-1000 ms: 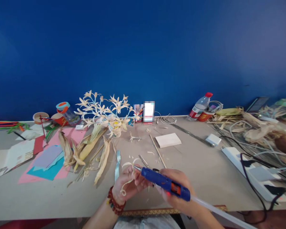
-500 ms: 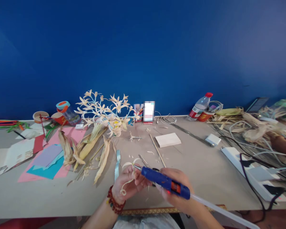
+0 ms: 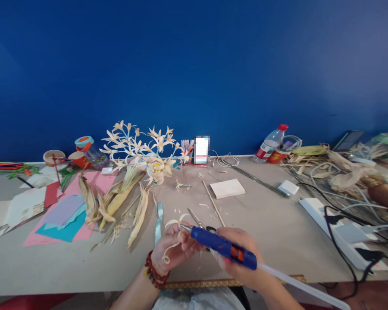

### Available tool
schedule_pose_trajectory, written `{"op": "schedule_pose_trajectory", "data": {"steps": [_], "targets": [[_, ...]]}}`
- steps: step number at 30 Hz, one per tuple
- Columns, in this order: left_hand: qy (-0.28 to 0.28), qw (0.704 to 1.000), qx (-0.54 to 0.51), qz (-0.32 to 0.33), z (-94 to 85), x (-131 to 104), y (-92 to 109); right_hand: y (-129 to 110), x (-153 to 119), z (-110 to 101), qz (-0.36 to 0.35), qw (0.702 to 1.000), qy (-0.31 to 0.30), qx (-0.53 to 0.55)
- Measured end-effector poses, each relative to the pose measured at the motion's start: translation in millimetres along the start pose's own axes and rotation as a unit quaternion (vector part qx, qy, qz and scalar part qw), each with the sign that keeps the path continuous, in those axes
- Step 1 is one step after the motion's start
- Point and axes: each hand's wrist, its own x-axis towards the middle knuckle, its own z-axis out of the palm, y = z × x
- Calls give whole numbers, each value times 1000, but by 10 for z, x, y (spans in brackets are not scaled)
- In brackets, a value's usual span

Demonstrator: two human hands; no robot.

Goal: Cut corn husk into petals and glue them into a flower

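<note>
My right hand (image 3: 234,254) is wrapped round a blue hot glue gun (image 3: 221,246), from whose back end a long whitish glue stick (image 3: 294,282) runs down to the right. The gun's metal tip points left and meets a small pale husk flower piece (image 3: 173,223). My left hand (image 3: 171,252), with red beads at the wrist, pinches this piece between its fingers; a pale curled strip (image 3: 166,259) hangs from it. Just beyond the hands lie scissors (image 3: 195,217), partly hidden behind the gun. A light blue ribbon (image 3: 159,221) rests beside my left hand.
Husk flowers on branching stems (image 3: 145,148) stand at the back. Dried corn husks (image 3: 139,215) and coloured paper (image 3: 64,215) lie left. A thin stick (image 3: 213,202), a white card (image 3: 228,188) and a power strip (image 3: 339,234) with cables lie right. A phone (image 3: 201,150) stands by the wall.
Almost nothing has moved. Both hands, the glue gun and the flower piece keep their places, with the whole view shifted very slightly.
</note>
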Motion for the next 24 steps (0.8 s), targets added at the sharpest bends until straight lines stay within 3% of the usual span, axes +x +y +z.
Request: {"op": "schedule_pose_trajectory", "data": {"steps": [24], "targets": [[-4,999,-36,2,86,1,20,7,-27,10,-13,1000,-6,-5]]}}
